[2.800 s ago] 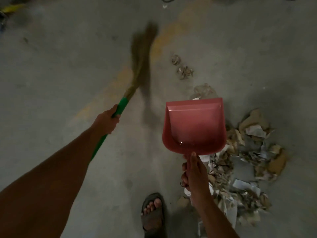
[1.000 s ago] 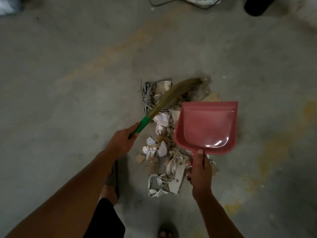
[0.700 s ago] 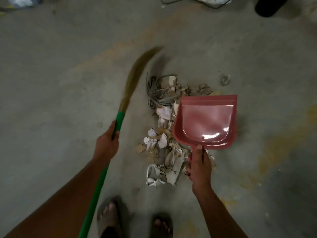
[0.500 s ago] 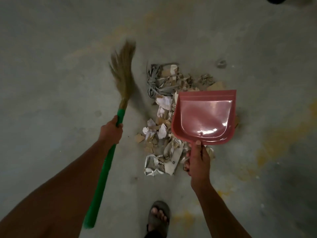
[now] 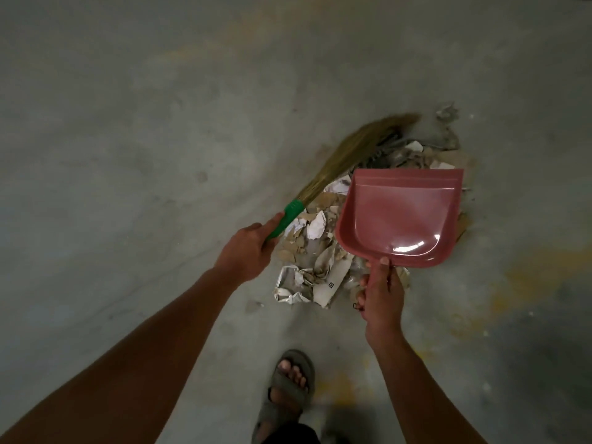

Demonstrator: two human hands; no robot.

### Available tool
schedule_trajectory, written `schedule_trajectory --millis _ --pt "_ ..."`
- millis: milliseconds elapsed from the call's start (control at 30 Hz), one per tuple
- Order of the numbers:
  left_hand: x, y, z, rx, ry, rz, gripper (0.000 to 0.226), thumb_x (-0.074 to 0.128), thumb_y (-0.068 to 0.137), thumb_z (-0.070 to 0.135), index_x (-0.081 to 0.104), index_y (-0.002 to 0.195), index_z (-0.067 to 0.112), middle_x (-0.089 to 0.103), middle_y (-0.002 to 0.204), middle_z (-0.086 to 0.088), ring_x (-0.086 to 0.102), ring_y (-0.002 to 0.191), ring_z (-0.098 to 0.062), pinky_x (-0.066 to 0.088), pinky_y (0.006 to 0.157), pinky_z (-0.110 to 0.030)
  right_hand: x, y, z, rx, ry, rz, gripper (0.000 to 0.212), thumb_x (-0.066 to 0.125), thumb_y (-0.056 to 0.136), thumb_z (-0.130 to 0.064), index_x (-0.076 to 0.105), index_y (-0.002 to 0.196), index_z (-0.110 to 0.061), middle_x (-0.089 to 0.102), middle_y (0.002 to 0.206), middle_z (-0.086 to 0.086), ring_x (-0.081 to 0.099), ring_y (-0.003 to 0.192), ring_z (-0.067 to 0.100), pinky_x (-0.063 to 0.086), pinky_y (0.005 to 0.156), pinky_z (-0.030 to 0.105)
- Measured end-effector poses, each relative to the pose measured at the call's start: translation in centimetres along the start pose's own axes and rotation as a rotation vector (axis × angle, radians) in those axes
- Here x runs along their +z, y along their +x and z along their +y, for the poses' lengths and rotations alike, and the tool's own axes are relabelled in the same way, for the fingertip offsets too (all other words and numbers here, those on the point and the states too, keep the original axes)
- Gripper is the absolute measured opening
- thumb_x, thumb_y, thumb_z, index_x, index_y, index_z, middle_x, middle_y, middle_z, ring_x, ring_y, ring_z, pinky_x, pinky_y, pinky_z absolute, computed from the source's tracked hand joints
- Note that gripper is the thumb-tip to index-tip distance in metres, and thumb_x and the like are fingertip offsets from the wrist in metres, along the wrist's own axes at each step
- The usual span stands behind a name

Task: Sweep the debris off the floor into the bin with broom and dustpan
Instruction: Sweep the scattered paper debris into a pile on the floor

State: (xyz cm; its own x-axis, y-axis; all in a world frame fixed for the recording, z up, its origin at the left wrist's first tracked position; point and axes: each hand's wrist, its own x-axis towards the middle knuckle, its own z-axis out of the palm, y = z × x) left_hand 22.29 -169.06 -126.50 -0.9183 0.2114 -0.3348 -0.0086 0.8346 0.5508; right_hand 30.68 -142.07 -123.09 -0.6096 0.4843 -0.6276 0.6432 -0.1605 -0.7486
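Observation:
My left hand (image 5: 246, 249) grips the green handle of a straw broom (image 5: 355, 152), whose bristles lie slanted across the far left edge of the debris pile (image 5: 315, 251). The pile is torn paper, cardboard scraps and crumpled wrappers on the grey concrete floor. My right hand (image 5: 381, 294) holds the handle of a pink dustpan (image 5: 400, 216), which hangs tilted over the right half of the pile and hides part of it. The pan looks empty inside. No bin is in view.
My sandalled foot (image 5: 290, 384) stands on the floor just behind the pile. A stray crumpled scrap (image 5: 446, 111) lies beyond the pile's far end. Yellowish paint stains (image 5: 525, 277) mark the concrete at the right.
The broom has swung from upright at the left of the pile down and rightward, its bristles now against the pile's far edge. The dustpan stayed over the pile's right side.

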Motion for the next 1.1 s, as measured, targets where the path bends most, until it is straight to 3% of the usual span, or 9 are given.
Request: schedule_trajectory --millis 167,400,567,667,767,900,1000,1100 --pt "-0.1 -4.0 2.2 -0.038 -0.070 0.108 0.062 0.053 0.108 0.031 0.030 0.165 0.035 0.061 0.092 -0.008 0.059 0.076 -0.025 0.050 0.071 -0.035 -2.5 -1.8 -0.2 -0.002 -0.010 -0.027 0.051 0.045 0.108 -0.060 0.069 0.101 -0.016 0.061 0.073 0.005 0.044 0.047 0.014 0.035 0.040 0.022" --pt "2.5 -10.0 7.8 -0.431 -0.129 0.192 0.063 0.043 0.111 0.033 0.017 0.168 0.030 0.065 0.105 -0.010 0.061 0.085 -0.025 0.051 0.075 -0.038 -7.3 -3.5 -2.4 -0.054 -0.067 -0.097 0.048 0.046 0.107 -0.063 0.072 0.096 -0.024 0.069 0.075 0.009 0.049 0.049 0.016 0.037 0.041 0.022" --pt "5.6 -12.7 10.1 -0.680 -0.049 0.042 0.054 0.047 0.107 0.028 0.032 0.158 0.022 0.069 0.107 -0.019 0.068 0.089 -0.037 0.056 0.073 -0.041 -11.9 -3.7 -3.5 -0.068 -0.089 -0.148 0.048 0.046 0.107 -0.063 0.067 0.102 -0.020 0.062 0.068 -0.001 0.048 0.048 0.013 0.036 0.041 0.021" --pt "7.7 -13.1 12.1 -0.590 0.061 -0.099 0.061 0.049 0.105 0.026 0.028 0.163 0.023 0.069 0.111 -0.021 0.069 0.096 -0.039 0.058 0.079 -0.042 -14.7 -3.7 -3.2 -0.050 -0.104 -0.149 0.044 0.048 0.106 -0.063 0.067 0.098 -0.025 0.061 0.069 -0.002 0.047 0.048 0.013 0.036 0.041 0.022" --pt "9.1 -12.9 14.9 -0.493 0.088 -0.130 0.061 0.048 0.107 0.024 0.028 0.164 0.026 0.067 0.116 -0.024 0.069 0.100 -0.040 0.054 0.077 -0.038 -17.5 -3.7 -2.5 -0.052 -0.113 -0.144 0.046 0.048 0.105 -0.065 0.068 0.098 -0.024 0.060 0.074 0.003 0.046 0.049 0.016 0.037 0.042 0.023" --pt "10.2 -13.8 17.2 -0.383 0.035 -0.024 0.059 0.045 0.110 0.027 0.025 0.166 0.026 0.069 0.112 -0.022 0.066 0.094 -0.034 0.042 0.072 -0.032 -20.3 -3.5 -1.6 -0.024 -0.099 -0.134 0.045 0.049 0.106 -0.063 0.068 0.101 -0.022 0.062 0.078 0.003 0.047 0.050 0.014 0.039 0.044 0.025" --pt "11.3 -15.3 18.2 -0.395 -0.046 0.076 0.063 0.044 0.111 0.030 0.016 0.167 0.032 0.064 0.099 -0.015 0.058 0.080 -0.023 0.046 0.071 -0.035 -21.4 -2.8 -1.3 0.004 -0.105 -0.124 0.047 0.050 0.106 -0.062 0.069 0.102 -0.019 0.062 0.080 0.005 0.046 0.049 0.014 0.038 0.044 0.024" --pt "12.4 -17.1 19.1 -0.410 -0.100 0.147 0.066 0.045 0.110 0.032 0.013 0.168 0.035 0.056 0.093 -0.006 0.057 0.079 -0.023 0.049 0.072 -0.037 -21.7 -2.1 -1.8 0.008 -0.118 -0.158 0.049 0.050 0.105 -0.063 0.068 0.102 -0.018 0.062 0.078 0.003 0.047 0.050 0.015 0.038 0.043 0.024"
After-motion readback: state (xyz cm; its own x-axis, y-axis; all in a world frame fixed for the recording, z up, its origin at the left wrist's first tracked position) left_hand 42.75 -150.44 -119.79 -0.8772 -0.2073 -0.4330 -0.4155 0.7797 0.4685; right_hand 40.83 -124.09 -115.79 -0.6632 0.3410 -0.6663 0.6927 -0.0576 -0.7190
